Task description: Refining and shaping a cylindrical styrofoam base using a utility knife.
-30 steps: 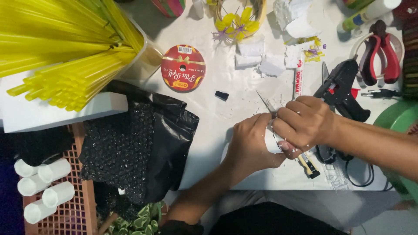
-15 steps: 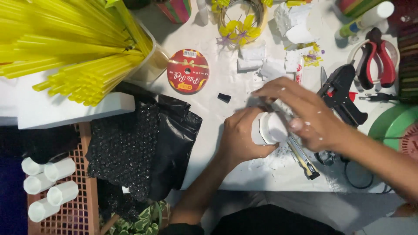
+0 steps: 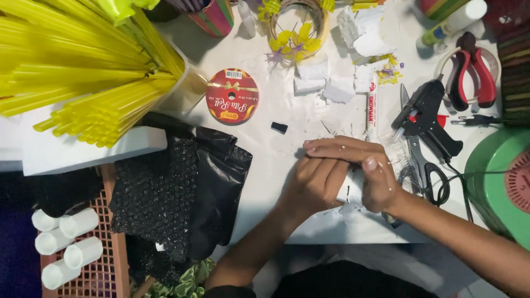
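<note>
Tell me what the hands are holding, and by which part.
Both hands, left hand and right hand, clasp a white piece; mostly covered, so the grip's exact place cannot be told.

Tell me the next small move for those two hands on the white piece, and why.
Probably spread the right hand's fingers to expose the white piece: both hands cover it, left hand beneath, so its state is hidden. The black glue gun and scissors lie just right, within likely reach.

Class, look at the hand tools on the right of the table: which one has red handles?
The pliers near the top right edge: their handles are red, whereas the scissors and the glue gun below them are black.
</note>
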